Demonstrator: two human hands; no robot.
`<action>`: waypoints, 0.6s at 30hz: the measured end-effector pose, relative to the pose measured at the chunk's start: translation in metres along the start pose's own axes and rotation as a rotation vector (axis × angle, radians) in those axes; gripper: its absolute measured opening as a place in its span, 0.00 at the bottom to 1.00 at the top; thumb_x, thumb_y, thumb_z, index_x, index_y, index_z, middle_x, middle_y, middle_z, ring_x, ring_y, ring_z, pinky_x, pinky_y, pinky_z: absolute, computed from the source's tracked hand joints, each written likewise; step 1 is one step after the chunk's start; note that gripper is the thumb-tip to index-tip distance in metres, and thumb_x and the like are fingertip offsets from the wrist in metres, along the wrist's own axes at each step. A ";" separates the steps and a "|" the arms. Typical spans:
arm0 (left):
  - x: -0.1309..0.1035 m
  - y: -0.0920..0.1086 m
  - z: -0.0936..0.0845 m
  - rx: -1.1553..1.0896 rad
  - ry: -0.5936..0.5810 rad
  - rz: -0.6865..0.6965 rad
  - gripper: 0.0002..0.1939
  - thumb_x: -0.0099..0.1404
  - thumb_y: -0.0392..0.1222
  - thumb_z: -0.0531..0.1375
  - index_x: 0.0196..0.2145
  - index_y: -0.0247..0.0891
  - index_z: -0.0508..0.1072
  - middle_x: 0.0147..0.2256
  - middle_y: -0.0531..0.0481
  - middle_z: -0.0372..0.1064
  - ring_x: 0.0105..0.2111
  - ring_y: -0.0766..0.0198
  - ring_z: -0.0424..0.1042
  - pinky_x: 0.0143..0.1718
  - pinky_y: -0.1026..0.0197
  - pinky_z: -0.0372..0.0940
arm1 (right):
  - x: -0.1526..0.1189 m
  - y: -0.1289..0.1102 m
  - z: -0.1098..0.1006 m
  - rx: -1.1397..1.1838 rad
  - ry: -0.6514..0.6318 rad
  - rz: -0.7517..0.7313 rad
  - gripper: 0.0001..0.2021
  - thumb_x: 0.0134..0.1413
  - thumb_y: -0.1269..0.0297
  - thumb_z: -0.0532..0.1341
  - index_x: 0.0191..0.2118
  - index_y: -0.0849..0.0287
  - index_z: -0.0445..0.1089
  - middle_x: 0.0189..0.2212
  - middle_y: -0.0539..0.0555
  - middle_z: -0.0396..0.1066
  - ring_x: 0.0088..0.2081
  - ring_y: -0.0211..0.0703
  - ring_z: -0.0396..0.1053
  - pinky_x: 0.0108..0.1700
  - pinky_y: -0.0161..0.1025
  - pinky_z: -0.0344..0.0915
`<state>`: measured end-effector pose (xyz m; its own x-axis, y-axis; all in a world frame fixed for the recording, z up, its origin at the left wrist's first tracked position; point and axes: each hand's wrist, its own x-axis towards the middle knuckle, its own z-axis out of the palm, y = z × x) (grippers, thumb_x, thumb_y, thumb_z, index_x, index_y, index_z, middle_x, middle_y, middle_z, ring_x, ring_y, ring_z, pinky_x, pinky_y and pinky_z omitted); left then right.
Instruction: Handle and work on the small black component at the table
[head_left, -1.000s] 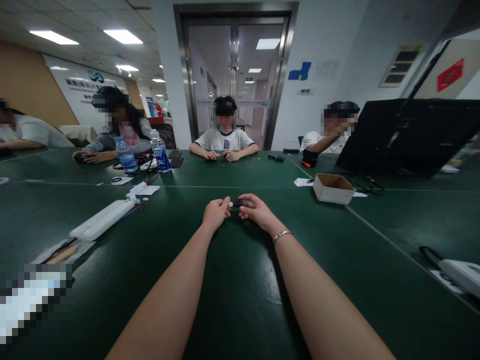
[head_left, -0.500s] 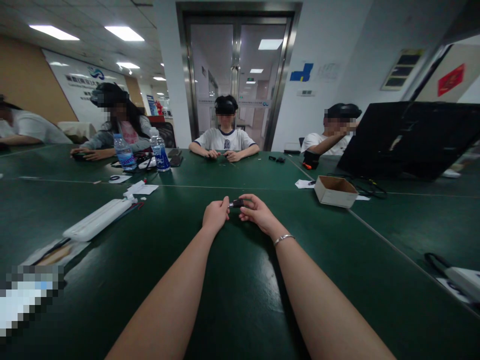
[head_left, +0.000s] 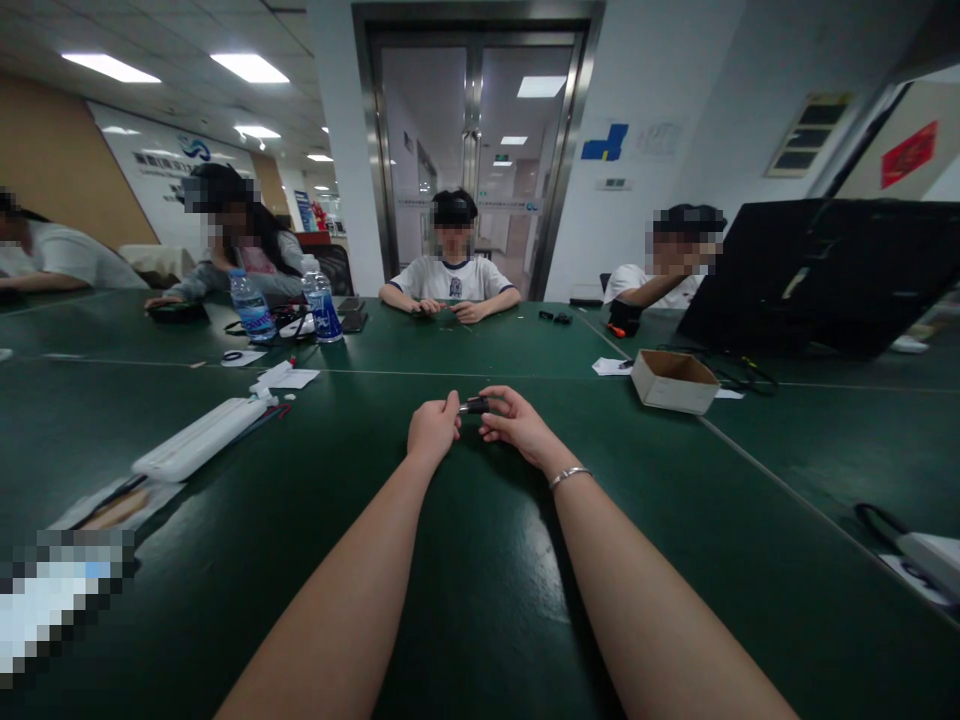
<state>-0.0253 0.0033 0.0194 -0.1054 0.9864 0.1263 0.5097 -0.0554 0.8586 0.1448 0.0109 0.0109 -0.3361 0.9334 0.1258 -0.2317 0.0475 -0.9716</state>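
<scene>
A small dark cylindrical object [head_left: 475,406] with a metallic end lies level between my two hands, above the green table [head_left: 480,580]. The thumb and fingers of my left hand [head_left: 435,430] close on its metallic end. My right hand [head_left: 517,425], with a silver bracelet at the wrist, pinches the dark end between thumb and fingertips. What exactly the object is cannot be made out at this size.
An open cardboard box [head_left: 673,385] stands to the right, before a large black monitor [head_left: 817,280]. On the left lie a long white case [head_left: 202,440] and papers, with two bottles [head_left: 322,305] beyond. Several people sit around the far side.
Both my hands keep the same hold on the object. At the far left, a person in a grey sleeve has raised one hand toward the head. The view has shifted very slightly.
</scene>
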 end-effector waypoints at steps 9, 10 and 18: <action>-0.001 0.002 -0.001 0.041 0.001 0.009 0.29 0.68 0.58 0.46 0.18 0.39 0.68 0.16 0.51 0.65 0.18 0.63 0.64 0.26 0.61 0.55 | -0.002 0.000 -0.001 0.004 -0.009 0.008 0.22 0.42 0.71 0.70 0.44 0.55 0.65 0.42 0.52 0.73 0.27 0.34 0.73 0.29 0.31 0.72; -0.002 0.002 -0.001 0.044 0.002 0.013 0.29 0.68 0.58 0.45 0.18 0.39 0.68 0.16 0.51 0.65 0.18 0.63 0.64 0.26 0.61 0.55 | -0.001 0.000 -0.001 0.006 -0.008 0.010 0.22 0.42 0.71 0.70 0.44 0.55 0.65 0.41 0.52 0.73 0.27 0.34 0.73 0.29 0.31 0.72; -0.005 0.005 -0.004 0.074 -0.005 -0.005 0.29 0.68 0.59 0.45 0.19 0.39 0.68 0.17 0.51 0.66 0.18 0.63 0.65 0.26 0.60 0.55 | 0.000 0.000 -0.002 0.008 0.000 0.029 0.22 0.42 0.72 0.71 0.44 0.56 0.67 0.38 0.51 0.73 0.27 0.35 0.73 0.28 0.31 0.72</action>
<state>-0.0256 -0.0029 0.0256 -0.1035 0.9874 0.1197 0.5711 -0.0395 0.8199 0.1464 0.0113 0.0105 -0.3430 0.9343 0.0976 -0.2291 0.0176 -0.9732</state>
